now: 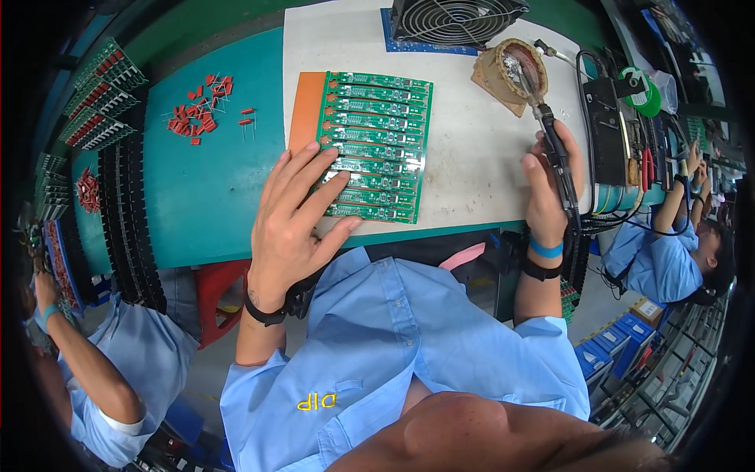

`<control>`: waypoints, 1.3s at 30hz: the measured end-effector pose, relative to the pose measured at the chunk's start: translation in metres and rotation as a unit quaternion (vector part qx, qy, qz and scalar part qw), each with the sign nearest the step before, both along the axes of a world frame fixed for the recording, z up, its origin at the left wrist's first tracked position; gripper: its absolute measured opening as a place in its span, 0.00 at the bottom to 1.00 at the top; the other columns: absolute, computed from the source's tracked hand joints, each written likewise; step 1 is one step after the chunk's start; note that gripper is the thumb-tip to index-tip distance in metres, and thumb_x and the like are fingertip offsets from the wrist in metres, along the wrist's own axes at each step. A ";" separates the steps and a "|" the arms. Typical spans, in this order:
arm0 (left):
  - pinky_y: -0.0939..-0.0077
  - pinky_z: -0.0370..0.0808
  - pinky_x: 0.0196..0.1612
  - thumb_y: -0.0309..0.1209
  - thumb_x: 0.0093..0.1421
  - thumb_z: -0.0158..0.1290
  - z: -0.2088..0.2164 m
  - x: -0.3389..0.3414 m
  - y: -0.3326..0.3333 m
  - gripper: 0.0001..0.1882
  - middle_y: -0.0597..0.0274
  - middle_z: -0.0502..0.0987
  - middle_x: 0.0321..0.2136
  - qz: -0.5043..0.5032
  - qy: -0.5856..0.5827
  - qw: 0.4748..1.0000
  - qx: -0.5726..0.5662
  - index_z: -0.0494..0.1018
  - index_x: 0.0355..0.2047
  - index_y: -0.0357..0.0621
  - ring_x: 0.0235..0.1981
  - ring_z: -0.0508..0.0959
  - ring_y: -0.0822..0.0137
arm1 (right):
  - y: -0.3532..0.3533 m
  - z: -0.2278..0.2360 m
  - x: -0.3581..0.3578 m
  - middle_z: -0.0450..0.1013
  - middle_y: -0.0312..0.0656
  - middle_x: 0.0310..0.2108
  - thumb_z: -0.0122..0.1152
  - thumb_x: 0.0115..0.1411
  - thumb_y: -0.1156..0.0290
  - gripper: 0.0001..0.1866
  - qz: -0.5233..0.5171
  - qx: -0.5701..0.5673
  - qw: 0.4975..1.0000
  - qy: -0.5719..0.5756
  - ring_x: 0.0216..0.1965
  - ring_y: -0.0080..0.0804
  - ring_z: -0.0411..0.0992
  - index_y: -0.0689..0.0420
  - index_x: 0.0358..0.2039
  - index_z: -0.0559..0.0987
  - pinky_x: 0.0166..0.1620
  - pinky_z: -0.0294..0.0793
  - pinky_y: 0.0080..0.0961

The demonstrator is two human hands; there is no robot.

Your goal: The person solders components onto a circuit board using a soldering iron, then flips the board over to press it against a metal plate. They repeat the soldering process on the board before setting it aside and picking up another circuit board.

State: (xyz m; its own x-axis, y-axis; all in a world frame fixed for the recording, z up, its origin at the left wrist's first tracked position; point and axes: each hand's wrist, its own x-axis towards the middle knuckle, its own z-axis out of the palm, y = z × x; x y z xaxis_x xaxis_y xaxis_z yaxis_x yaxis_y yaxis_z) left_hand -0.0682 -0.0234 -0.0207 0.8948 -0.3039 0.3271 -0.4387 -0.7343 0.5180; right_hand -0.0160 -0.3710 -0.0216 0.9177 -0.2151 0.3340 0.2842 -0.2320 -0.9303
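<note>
A panel of several narrow green circuit boards [381, 135] lies on an orange sheet [307, 106] in front of me. My left hand [289, 216] rests across its lower left part, fingers spread and fingertips on the boards. On the right, my right hand [548, 197] is closed around a black soldering iron [557, 153]. The iron points up and away, its metal tip inside a round brown pot [494, 72] with silvery bits in it. That pot stands on a small brown square board [484, 85].
Red two-legged components [193, 118] lie on the teal mat [204, 204]. A black fan [456, 20] stands at the back. To the right are a black holder [604, 130], a green spool [643, 93] and cables. Black racks [130, 212] stand left. Co-workers sit at both sides.
</note>
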 end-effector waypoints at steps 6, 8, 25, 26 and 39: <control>0.41 0.66 0.71 0.38 0.54 0.71 -0.002 0.000 0.001 0.27 0.48 0.78 0.62 0.007 0.001 1.000 -0.004 0.83 0.53 0.39 0.68 0.72 0.44 | 0.004 0.016 -0.017 0.79 0.44 0.42 0.74 0.60 0.72 0.24 0.098 -0.091 0.990 0.033 0.39 0.28 0.76 0.67 0.54 0.78 0.44 0.76 0.25; 0.41 0.66 0.71 0.38 0.54 0.71 -0.002 0.000 0.001 0.27 0.48 0.77 0.63 0.008 -0.001 1.000 -0.005 0.83 0.53 0.39 0.69 0.71 0.43 | 0.007 0.020 -0.019 0.79 0.44 0.41 0.74 0.59 0.72 0.24 0.148 -0.087 0.984 0.039 0.38 0.28 0.76 0.67 0.53 0.78 0.43 0.75 0.25; 0.40 0.65 0.71 0.39 0.54 0.71 -0.004 0.000 0.001 0.27 0.49 0.76 0.64 0.012 0.001 1.000 -0.011 0.83 0.53 0.40 0.69 0.71 0.43 | 0.027 0.034 -0.011 0.81 0.48 0.35 0.74 0.52 0.79 0.21 0.299 -0.107 0.948 0.037 0.34 0.33 0.78 0.67 0.48 0.81 0.39 0.76 0.26; 0.40 0.65 0.71 0.39 0.54 0.71 -0.005 0.000 0.001 0.27 0.49 0.76 0.64 0.013 0.001 1.000 -0.012 0.83 0.53 0.40 0.69 0.71 0.43 | 0.028 0.034 -0.010 0.82 0.49 0.37 0.74 0.50 0.81 0.22 0.298 -0.111 0.947 0.043 0.34 0.34 0.79 0.66 0.47 0.82 0.39 0.77 0.26; 0.41 0.65 0.71 0.41 0.55 0.71 -0.004 0.000 0.003 0.27 0.50 0.77 0.63 0.011 -0.002 1.000 -0.018 0.83 0.53 0.42 0.68 0.72 0.44 | 0.032 0.040 -0.006 0.80 0.44 0.34 0.73 0.55 0.78 0.20 0.300 -0.143 0.941 0.060 0.34 0.27 0.78 0.67 0.49 0.81 0.39 0.75 0.23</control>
